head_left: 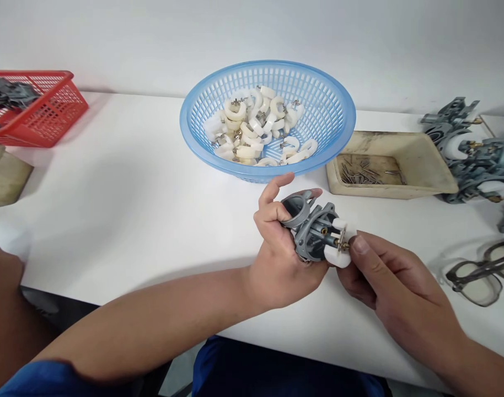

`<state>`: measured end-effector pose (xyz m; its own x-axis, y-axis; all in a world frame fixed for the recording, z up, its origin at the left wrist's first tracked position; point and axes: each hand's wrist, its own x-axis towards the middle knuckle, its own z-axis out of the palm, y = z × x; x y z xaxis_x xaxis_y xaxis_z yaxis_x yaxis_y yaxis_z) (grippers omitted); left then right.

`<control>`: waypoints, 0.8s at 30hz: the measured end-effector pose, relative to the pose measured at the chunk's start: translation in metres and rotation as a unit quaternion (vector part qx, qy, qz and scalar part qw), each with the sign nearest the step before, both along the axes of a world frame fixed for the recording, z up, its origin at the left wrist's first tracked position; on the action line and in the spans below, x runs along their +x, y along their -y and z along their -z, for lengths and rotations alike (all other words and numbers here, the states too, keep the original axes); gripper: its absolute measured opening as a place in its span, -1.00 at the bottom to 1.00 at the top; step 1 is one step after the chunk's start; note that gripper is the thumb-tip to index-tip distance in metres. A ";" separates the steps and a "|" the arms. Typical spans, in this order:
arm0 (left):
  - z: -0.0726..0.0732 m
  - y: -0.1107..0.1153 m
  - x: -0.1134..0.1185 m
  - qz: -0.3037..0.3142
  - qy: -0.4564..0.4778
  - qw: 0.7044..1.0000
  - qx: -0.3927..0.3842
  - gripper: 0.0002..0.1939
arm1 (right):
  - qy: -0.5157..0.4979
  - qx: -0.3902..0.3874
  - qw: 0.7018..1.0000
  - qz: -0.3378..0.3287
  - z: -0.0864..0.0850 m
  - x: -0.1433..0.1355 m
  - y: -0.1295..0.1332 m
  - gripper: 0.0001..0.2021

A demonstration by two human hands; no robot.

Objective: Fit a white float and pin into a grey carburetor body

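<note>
Far left: red basket (37, 107) holding dark metal parts. Centre rear: blue basket (268, 118) filled with white floats (256, 129). Left hand (283, 259) clenched around grey carburetor body (310, 231), held above table (123, 204). Right hand (384, 281), fingertips pinched on white float (338, 242) at its brass hinge. Step judged: seating float on body. Next: likely hinge pin from beige tray (396, 165), requiring fine alignment. Far right: assembled carburetors (475, 154), glasses (479, 275).
</note>
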<state>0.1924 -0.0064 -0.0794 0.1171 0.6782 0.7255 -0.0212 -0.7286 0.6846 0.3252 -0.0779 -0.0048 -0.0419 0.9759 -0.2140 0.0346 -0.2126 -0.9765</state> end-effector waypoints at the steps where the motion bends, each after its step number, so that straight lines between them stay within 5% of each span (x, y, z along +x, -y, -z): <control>1: 0.001 0.000 0.000 -0.002 0.000 1.000 0.006 -0.15 | -0.009 -0.013 1.000 0.004 0.000 0.000 0.002 -0.47; 5: 0.005 0.001 0.005 0.026 0.057 0.998 -0.010 -0.18 | -0.021 -0.031 0.999 0.011 0.000 0.002 0.011 -0.50; 13: -0.001 0.003 0.012 0.066 0.098 0.992 -0.032 -0.28 | 0.130 0.072 0.989 0.018 -0.002 0.004 0.007 -0.46; 17: -0.005 0.002 0.010 0.057 0.077 0.995 -0.019 -0.23 | 0.225 0.180 0.957 0.038 0.002 0.007 0.009 -0.55; 22: -0.010 0.004 0.005 0.119 0.078 0.985 -0.094 -0.18 | 0.250 0.251 0.919 0.171 0.013 -0.002 0.008 -0.93; 24: -0.010 0.004 0.004 0.134 0.087 0.979 -0.123 -0.16 | 0.282 0.293 0.896 0.178 0.017 -0.004 0.007 -0.79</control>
